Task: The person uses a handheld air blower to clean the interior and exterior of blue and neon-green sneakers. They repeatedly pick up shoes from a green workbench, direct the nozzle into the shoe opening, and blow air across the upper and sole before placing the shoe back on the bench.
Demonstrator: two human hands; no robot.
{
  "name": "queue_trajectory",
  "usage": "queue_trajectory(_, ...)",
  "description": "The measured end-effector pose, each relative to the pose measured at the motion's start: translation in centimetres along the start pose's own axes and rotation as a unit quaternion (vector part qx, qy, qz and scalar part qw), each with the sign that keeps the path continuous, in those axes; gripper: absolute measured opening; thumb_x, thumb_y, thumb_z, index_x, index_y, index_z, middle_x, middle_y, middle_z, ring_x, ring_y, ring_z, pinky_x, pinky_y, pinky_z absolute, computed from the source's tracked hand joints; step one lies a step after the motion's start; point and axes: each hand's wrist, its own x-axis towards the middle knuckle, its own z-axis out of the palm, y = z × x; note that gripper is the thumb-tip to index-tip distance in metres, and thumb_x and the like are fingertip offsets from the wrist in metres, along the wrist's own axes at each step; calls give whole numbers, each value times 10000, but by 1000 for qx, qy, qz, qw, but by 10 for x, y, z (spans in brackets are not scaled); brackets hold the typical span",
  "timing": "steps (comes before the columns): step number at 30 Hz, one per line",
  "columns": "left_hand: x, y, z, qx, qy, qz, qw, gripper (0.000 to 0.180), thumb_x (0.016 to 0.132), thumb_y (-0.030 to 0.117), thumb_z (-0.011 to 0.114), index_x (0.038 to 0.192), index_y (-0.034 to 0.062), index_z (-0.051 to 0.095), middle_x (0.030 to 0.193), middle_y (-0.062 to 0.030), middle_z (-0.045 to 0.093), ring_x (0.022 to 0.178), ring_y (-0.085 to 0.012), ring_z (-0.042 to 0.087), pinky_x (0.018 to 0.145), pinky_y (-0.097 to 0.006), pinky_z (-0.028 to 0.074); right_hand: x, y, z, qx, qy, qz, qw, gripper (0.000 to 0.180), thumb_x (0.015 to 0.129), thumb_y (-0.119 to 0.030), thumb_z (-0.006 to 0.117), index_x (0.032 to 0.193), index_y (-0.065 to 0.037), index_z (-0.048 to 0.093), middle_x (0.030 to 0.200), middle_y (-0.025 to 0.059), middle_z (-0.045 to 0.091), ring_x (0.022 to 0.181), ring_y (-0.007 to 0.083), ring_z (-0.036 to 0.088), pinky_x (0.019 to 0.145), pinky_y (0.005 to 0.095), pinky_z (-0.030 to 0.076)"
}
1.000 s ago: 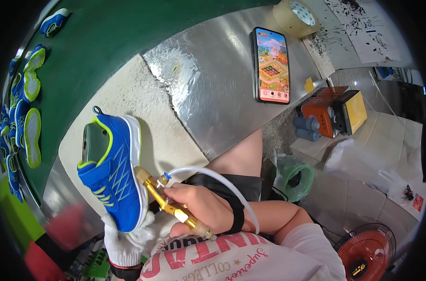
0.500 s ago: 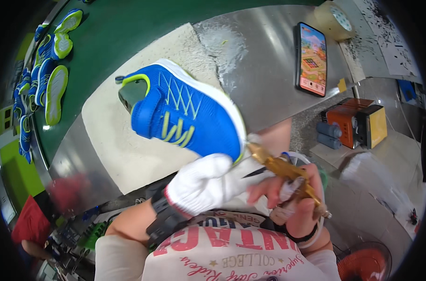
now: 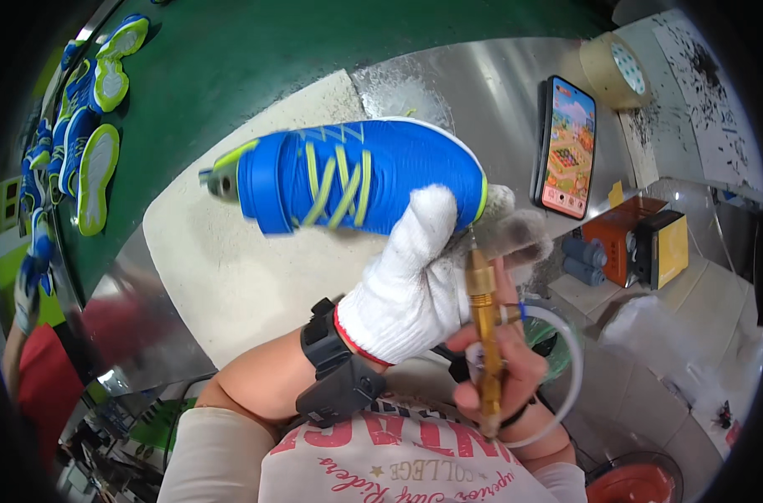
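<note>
A blue sneaker (image 3: 398,172) with lime-green laces and a white sole edge hangs over a cream pad (image 3: 205,260), its toe pointing right. My left hand (image 3: 423,277), in a white knit glove with greyed fingertips, grips the toe, thumb on top and fingers around the front. My right hand (image 3: 507,360) is closed around a brass pen-shaped spray gun (image 3: 482,314) with a thin nozzle and a pale hose. The nozzle points up at the toe edge, close to the gloved fingers; whether it touches the shoe I cannot tell.
At the right lie a phone (image 3: 567,147) with a lit screen and a tape roll (image 3: 616,71). Orange and yellow boxes (image 3: 641,243) sit beyond the metal edge. Several sneakers (image 3: 99,176) line the green surface (image 3: 256,59) at left, where a co-worker's gloved hand (image 3: 26,302) reaches in.
The sneaker has turned so its toe points right and its laces face up more. My left hand has taken a fuller grip on the toe. The spray gun has swung upright toward it.
</note>
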Motion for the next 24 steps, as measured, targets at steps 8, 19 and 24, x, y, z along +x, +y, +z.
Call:
queue_trajectory(8, -23, 39, -5, 55, 128, -44, 989, 403, 926, 317, 553, 1190, 15, 516, 1144, -159, 593, 1050, -328, 579, 954, -487, 448, 15, 19, 11, 140, 161, -64, 975, 762, 837, -630, 523, 1184, 20, 329, 920, 196, 598, 913, 358, 632, 804, 448, 501)
queue_trajectory(19, 42, 199, 20, 308, 178, 141, 924, 452, 854, 381, 638, 1075, 15, 492, 899, -118, 570, 613, -216, 577, 697, -427, 505, 112, 40, 21, 295, 164, 58, 940, 622, 923, -479, 504, 1229, 21, 296, 950, 152, 552, 705, 152, 549, 537, 255, 485)
queue_trajectory(24, 123, 245, 42, 661, 193, 136, 712, 470, 903, 406, 453, 1088, -23, 509, 722, -170, 637, 499, -211, 617, 501, -329, 507, 112, 33, 40, 301, 167, 86, 935, 540, 956, -420, 454, 1252, 5, 299, 921, 141, 547, 659, 150, 537, 491, 250, 474)
